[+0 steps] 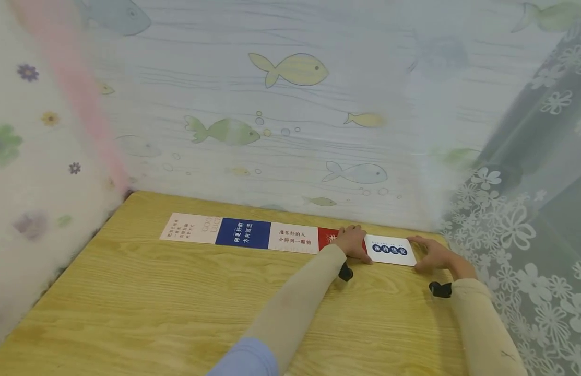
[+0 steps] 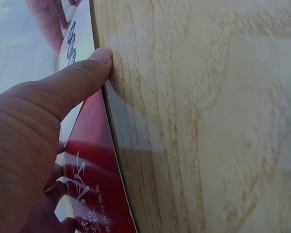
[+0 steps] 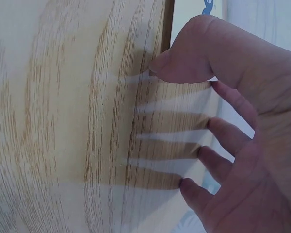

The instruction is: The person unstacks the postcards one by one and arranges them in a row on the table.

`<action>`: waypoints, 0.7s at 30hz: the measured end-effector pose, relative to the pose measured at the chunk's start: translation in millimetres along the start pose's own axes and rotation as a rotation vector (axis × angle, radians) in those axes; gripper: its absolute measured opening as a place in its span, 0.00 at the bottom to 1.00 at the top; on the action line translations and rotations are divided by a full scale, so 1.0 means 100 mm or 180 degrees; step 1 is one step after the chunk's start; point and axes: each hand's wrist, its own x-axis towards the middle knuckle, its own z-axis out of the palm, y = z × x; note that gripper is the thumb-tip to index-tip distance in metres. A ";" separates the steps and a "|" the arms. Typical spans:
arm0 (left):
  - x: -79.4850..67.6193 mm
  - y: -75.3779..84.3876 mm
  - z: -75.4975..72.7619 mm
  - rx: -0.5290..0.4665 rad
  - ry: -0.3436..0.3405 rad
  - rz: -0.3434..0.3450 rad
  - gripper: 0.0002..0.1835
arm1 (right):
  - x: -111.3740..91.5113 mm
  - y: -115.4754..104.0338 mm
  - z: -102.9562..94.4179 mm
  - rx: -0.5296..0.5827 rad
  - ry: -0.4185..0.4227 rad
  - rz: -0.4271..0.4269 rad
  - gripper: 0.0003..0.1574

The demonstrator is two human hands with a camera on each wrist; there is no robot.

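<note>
A row of cards lies along the back edge of the wooden table, in the head view. My left hand covers the joint between a red card and a white card with dark blue round characters. In the left wrist view its extended thumb presses along the cards' near edge, while the other fingers reach over the red card. At the white card's right end, my right hand arches with thumb and index finger at the two corners. The right wrist view shows its other fingertips touching the wood.
Leftward the row continues with a pale pink card, a navy card and another pale card. Behind the table hangs a fish-patterned curtain. Lace with white flowers borders the right side.
</note>
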 end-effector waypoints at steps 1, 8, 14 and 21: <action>0.00 0.01 0.00 0.0007 -0.0001 -0.0009 0.45 | -0.01 0.01 0.00 0.0006 0.0003 0.0016 0.61; -0.02 0.05 -0.03 0.0120 0.0009 -0.0011 0.45 | -0.05 0.01 -0.01 0.0059 -0.0020 0.0089 0.61; -0.05 0.02 -0.04 0.0225 -0.0058 -0.0047 0.47 | 0.00 -0.01 0.02 0.0092 -0.0038 0.0031 0.62; -0.08 -0.03 -0.01 0.0190 0.0034 0.0037 0.50 | 0.03 -0.02 0.09 0.0081 0.0118 0.0000 0.61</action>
